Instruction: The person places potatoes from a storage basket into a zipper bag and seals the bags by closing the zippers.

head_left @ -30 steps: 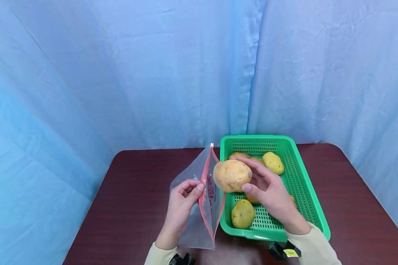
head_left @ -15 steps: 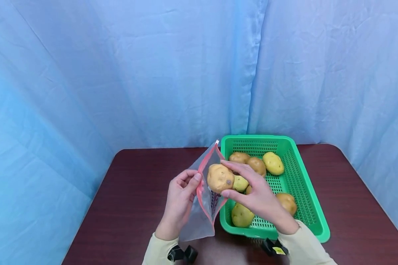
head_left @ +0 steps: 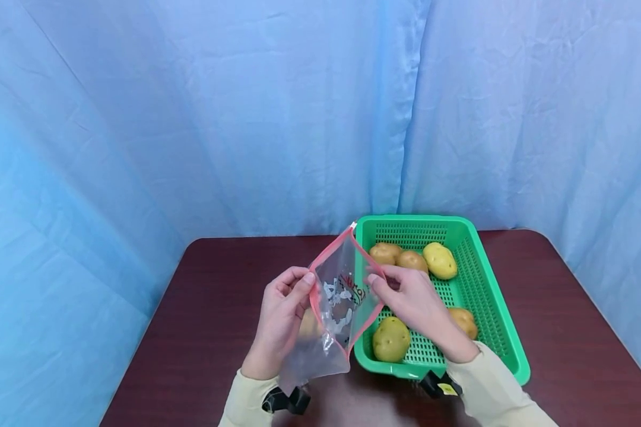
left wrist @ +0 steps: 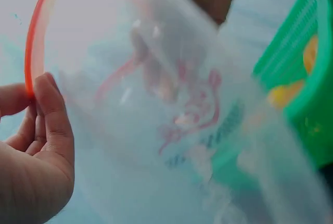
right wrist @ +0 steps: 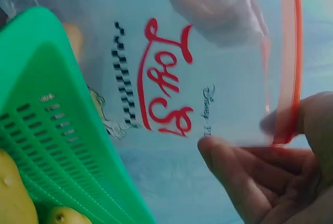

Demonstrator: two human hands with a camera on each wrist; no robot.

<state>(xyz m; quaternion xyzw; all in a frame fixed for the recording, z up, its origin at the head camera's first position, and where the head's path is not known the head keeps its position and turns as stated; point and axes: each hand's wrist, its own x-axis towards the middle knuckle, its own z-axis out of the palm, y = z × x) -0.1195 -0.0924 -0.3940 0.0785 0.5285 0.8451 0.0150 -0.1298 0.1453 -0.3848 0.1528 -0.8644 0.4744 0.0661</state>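
A clear zip bag (head_left: 333, 350) with a pink-red zip strip and red lettering hangs with its mouth spread apart. My left hand (head_left: 282, 317) pinches the left side of the strip between thumb and fingers. On the opposite side, my right hand (head_left: 419, 305) pinches the strip, as the right wrist view also shows with the bag's lettering (right wrist: 169, 78). Through the film, low and near my left hand, a tan potato (head_left: 310, 325) shows dimly inside the bag. The bag's right edge overlaps the green basket (head_left: 499, 308).
Several potatoes lie in the basket, among them a greenish one (head_left: 391, 340) at the front left and a yellow one (head_left: 440, 261) at the back. The basket stands on a dark reddish table (head_left: 213, 314). Blue curtains (head_left: 278, 118) hang behind.
My right hand has let go of the potato, which has gone down into the bag, and now grips the bag's right edge. The bag's mouth has spread wider; my left hand shifted slightly left.
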